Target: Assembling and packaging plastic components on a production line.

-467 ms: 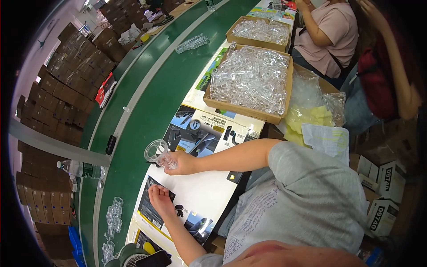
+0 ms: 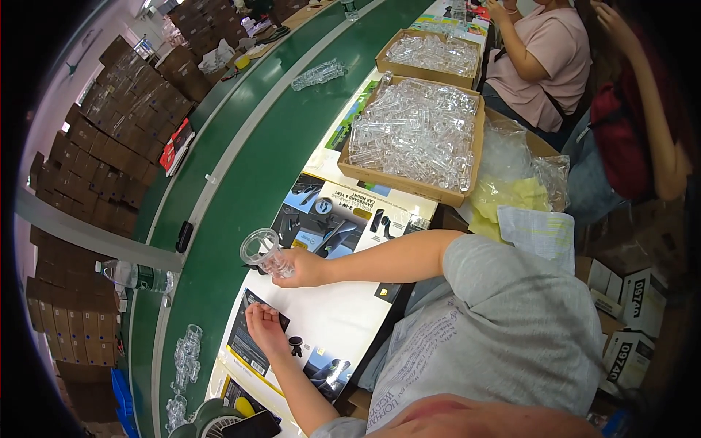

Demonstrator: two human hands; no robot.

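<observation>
"Clear flared cup [image 2: 261, 247]: where is it, exactly?"

"In the right hand [image 2: 298, 269], over the worktop's belt-side edge. The fingers are wrapped round its narrow lower part, and the wide mouth sticks out beyond them, tilted."

"Why take it there?"

"The slimmer end likely suits a one-handed grip, and it leaves the rim uncovered. Whether the cup also rests on the surface, I can't tell."

"And the left hand [image 2: 266, 325]?"

"Half-curled, with nothing visible in it, low by the printed cardboard sheet [image 2: 328, 308]. I can't tell whether it touches. The sheet probably protects the worktop."

"The cardboard tray [image 2: 398, 185] up past the right arm?"

"Heaped with clear plastic parts [image 2: 416, 131]; its low walls presumably contain the pile while leaving the top easy to reach."

"And those on the green conveyor belt [image 2: 244, 212]?"

"A few clear pieces [image 2: 188, 358] lie just beyond the worktop, perhaps for easy reach."
</observation>
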